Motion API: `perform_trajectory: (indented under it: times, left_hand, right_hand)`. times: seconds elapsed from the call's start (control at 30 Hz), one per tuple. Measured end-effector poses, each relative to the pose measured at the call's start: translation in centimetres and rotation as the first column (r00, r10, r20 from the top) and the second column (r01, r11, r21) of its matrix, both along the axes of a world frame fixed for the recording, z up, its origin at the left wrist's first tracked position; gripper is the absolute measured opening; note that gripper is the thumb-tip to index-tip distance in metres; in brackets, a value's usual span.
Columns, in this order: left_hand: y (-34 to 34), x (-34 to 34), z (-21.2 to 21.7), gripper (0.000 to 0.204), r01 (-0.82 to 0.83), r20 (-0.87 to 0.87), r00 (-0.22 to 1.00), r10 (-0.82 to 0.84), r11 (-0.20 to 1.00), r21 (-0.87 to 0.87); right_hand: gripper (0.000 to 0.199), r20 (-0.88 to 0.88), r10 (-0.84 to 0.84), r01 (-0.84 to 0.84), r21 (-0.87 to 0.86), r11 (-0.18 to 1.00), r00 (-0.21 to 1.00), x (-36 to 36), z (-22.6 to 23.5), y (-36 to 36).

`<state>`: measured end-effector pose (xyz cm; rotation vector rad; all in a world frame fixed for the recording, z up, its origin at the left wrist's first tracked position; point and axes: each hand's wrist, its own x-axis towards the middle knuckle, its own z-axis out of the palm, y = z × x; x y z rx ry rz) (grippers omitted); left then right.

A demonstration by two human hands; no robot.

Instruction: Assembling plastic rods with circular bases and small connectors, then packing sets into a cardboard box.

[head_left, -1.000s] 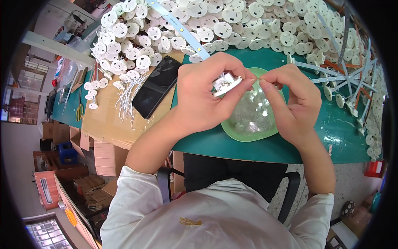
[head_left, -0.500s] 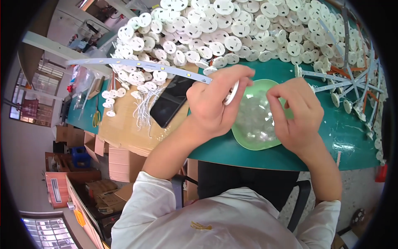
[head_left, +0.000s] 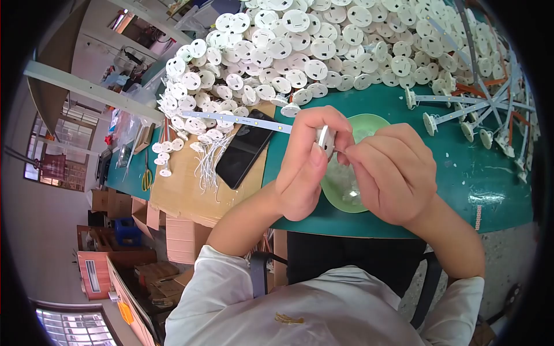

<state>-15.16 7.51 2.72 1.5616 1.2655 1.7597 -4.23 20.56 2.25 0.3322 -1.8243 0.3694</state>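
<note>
My left hand (head_left: 306, 167) pinches a small white disc part (head_left: 324, 138) upright over the green bowl (head_left: 369, 124) so my right hand's (head_left: 389, 173) clenched fingertips can work its edge.

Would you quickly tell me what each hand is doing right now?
Left hand: closed on a small white round disc.
Right hand: fingers pinched at the disc's edge; what they hold cannot be told.

Single head-worn fisheye view, steeply downward, close over the hands (head_left: 352, 167) and green table (head_left: 485, 173)
</note>
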Motion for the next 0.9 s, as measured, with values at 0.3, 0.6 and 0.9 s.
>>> perform_trajectory:
  times: [0.3, 0.6, 0.9]
  left_hand:
    - [-0.1, -0.2, -0.4, 0.059, 0.078, -0.028, 0.997, -0.078, 0.997, -0.003]
    - [0.3, -0.1, -1.6, 0.063, 0.050, -0.087, 0.995, -0.051, 0.999, -0.014]
    - [0.2, 0.0, -1.9, 0.066, 0.071, -0.129, 0.990, -0.060, 0.994, 0.083]
  right_hand:
    - [0.032, -0.047, 0.003, 0.000, 0.066, 0.998, 0.999, -0.6, -0.5, 0.4]
    - [0.021, 0.025, 0.011, -0.012, 0.052, 0.999, 1.000, -0.2, -0.6, 0.0]
    - [0.019, -0.033, -0.021, 0.023, 0.072, 0.997, 0.999, -0.3, -0.7, -0.6]
